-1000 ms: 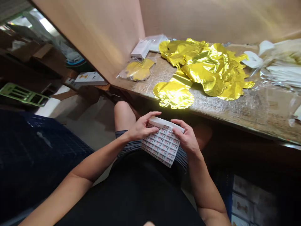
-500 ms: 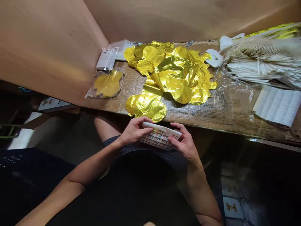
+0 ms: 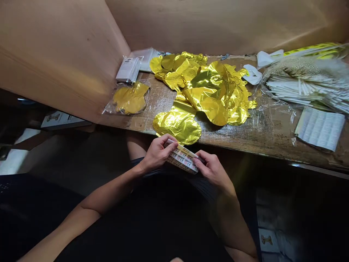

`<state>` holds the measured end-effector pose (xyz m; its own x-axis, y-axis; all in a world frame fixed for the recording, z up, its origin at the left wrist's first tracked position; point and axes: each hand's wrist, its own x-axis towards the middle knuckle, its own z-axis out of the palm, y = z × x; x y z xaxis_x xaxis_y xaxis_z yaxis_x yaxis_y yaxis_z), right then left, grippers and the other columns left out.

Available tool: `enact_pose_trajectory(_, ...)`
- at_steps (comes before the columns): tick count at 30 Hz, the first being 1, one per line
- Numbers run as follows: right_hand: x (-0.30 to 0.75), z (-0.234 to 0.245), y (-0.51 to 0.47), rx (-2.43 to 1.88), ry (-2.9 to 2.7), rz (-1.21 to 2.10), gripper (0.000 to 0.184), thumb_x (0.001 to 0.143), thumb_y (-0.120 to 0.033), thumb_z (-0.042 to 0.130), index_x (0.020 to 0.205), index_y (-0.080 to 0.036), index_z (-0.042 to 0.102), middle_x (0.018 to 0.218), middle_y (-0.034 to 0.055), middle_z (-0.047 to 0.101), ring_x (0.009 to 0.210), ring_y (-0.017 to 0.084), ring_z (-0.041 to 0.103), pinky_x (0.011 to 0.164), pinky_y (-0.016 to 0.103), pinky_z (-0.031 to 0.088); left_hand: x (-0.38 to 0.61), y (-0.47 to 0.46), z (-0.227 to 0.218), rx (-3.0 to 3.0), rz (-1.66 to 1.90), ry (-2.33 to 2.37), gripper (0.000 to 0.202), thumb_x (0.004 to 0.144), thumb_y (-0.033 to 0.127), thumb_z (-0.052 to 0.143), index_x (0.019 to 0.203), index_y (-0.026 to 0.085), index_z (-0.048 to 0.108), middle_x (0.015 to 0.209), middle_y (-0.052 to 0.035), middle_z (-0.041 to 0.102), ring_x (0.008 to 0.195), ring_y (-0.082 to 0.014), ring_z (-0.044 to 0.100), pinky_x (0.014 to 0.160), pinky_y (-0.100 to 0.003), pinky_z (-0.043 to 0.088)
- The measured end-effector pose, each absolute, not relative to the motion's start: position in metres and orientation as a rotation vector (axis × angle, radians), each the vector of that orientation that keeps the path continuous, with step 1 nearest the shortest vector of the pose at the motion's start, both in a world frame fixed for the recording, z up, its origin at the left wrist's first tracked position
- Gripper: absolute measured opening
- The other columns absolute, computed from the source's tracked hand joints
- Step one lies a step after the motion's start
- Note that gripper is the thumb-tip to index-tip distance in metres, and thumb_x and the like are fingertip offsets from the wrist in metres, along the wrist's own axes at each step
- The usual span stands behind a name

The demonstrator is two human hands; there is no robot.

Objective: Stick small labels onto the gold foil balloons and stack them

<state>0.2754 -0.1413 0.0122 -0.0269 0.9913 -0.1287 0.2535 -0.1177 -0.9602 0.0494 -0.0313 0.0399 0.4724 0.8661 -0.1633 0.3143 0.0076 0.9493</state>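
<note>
A white sticker sheet (image 3: pixel 183 158), printed with rows of small CE marks and red symbols, is held between my hands above my lap. It looks folded and slants down to the right. My left hand (image 3: pixel 158 153) pinches its left end, thumb on top. At the right end, my right hand (image 3: pixel 211 167) grips it between thumb and fingers. Just beyond the hands, a flat gold foil balloon (image 3: pixel 177 127) reaches the table's front edge. More crumpled gold foil balloons (image 3: pixel 209 91) lie piled behind it.
On the cardboard-covered table (image 3: pixel 267 133), a bagged gold foil piece (image 3: pixel 131 98) and packets of cards (image 3: pixel 128 69) sit at left. White sticks (image 3: pixel 302 87) in clear plastic and a folded printed sheet (image 3: pixel 320 127) are at right. Tall cardboard walls (image 3: pixel 218 25) enclose the back and left.
The sticker sheet now looks narrower and slants more steeply. My right hand has moved slightly left, closer to my left hand. The view has shifted a little.
</note>
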Motion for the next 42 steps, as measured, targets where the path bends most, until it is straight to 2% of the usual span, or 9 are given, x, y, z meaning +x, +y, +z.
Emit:
enact_pose_trajectory(6,0.237,0.033,-0.126,-1.637,-1.596,0.891,0.023,0.105,-0.035,0.059,0.119,-0.024,0.073,0.103,0.0052,0.079,0.086,0.020,0.071,0.074,0.029,0.052,0.026,-0.029,0.035,1.664,0.623,1.034,0.033,0.098,0.048,0.068,0.092,0.016,0.073,0.079,-0.0026,0.072,0.071,-0.0151,0.063,0.064,-0.024,0.048)
enact_pose_trajectory(9,0.220,0.038,-0.118,-1.534,-1.617,0.900,0.022,0.106,-0.032,0.057,0.112,-0.024,0.076,0.101,0.0053,0.079,0.086,0.020,0.073,0.077,0.030,0.055,0.016,-0.027,0.034,1.655,0.636,0.985,0.034,0.098,0.050,0.067,0.094,0.016,0.075,0.079,-0.0029,0.073,0.071,-0.0154,0.064,0.064,-0.024,0.048)
enact_pose_trajectory(17,0.196,0.042,-0.106,-1.474,-1.711,0.541,0.016,0.103,-0.025,0.059,0.102,-0.025,0.075,0.097,0.0074,0.076,0.086,0.020,0.072,0.080,0.035,0.059,0.000,-0.017,0.031,1.624,0.695,1.045,0.041,0.098,0.053,0.065,0.085,0.015,0.073,0.075,-0.0022,0.072,0.067,-0.0146,0.062,0.059,-0.024,0.044)
enact_pose_trajectory(20,0.192,0.045,-0.102,-1.545,-1.610,0.634,0.011,0.101,-0.028,0.061,0.103,-0.023,0.072,0.097,0.0075,0.075,0.086,0.020,0.071,0.078,0.033,0.059,-0.004,-0.014,0.028,1.570,0.726,0.993,0.039,0.098,0.053,0.066,0.091,0.016,0.074,0.077,-0.0026,0.073,0.068,-0.0150,0.064,0.059,-0.023,0.046)
enact_pose_trajectory(25,0.191,0.052,-0.093,-1.629,-1.340,1.078,0.018,0.098,-0.037,0.065,0.091,-0.022,0.060,0.078,-0.0001,0.064,0.063,0.012,0.056,0.056,0.024,0.046,-0.010,-0.010,0.020,1.495,0.748,0.893,0.033,0.098,0.049,0.068,0.101,0.016,0.075,0.085,-0.0044,0.076,0.073,-0.0157,0.068,0.059,-0.022,0.048)
enact_pose_trajectory(27,0.190,0.053,-0.089,-1.626,-1.354,1.078,0.016,0.098,-0.036,0.065,0.092,-0.022,0.060,0.079,-0.0008,0.062,0.063,0.012,0.054,0.057,0.024,0.045,-0.012,-0.009,0.020,1.486,0.751,0.885,0.031,0.099,0.046,0.068,0.102,0.016,0.075,0.086,-0.0044,0.076,0.073,-0.0152,0.068,0.059,-0.022,0.048)
enact_pose_trajectory(33,0.187,0.048,-0.082,-1.621,-1.525,0.944,0.016,0.101,-0.035,0.062,0.104,-0.021,0.069,0.088,0.0033,0.070,0.076,0.016,0.065,0.071,0.028,0.053,-0.019,-0.003,0.022,1.522,0.758,0.950,0.034,0.100,0.048,0.066,0.096,0.015,0.075,0.079,-0.0033,0.074,0.068,-0.0144,0.065,0.057,-0.022,0.048)
enact_pose_trajectory(36,0.187,0.046,-0.081,-1.603,-1.499,0.995,0.022,0.100,-0.037,0.065,0.115,-0.021,0.071,0.093,0.0046,0.073,0.075,0.016,0.065,0.069,0.029,0.054,-0.020,-0.001,0.021,1.531,0.753,0.973,0.036,0.100,0.049,0.065,0.094,0.016,0.076,0.077,-0.0031,0.074,0.067,-0.0145,0.065,0.058,-0.022,0.047)
enact_pose_trajectory(42,0.191,0.050,-0.080,-1.586,-1.492,1.102,0.025,0.100,-0.038,0.065,0.116,-0.021,0.075,0.083,0.0023,0.071,0.069,0.015,0.061,0.064,0.028,0.050,-0.020,0.001,0.017,1.489,0.753,0.971,0.039,0.098,0.052,0.066,0.092,0.015,0.075,0.076,-0.0028,0.073,0.067,-0.0148,0.064,0.059,-0.023,0.047)
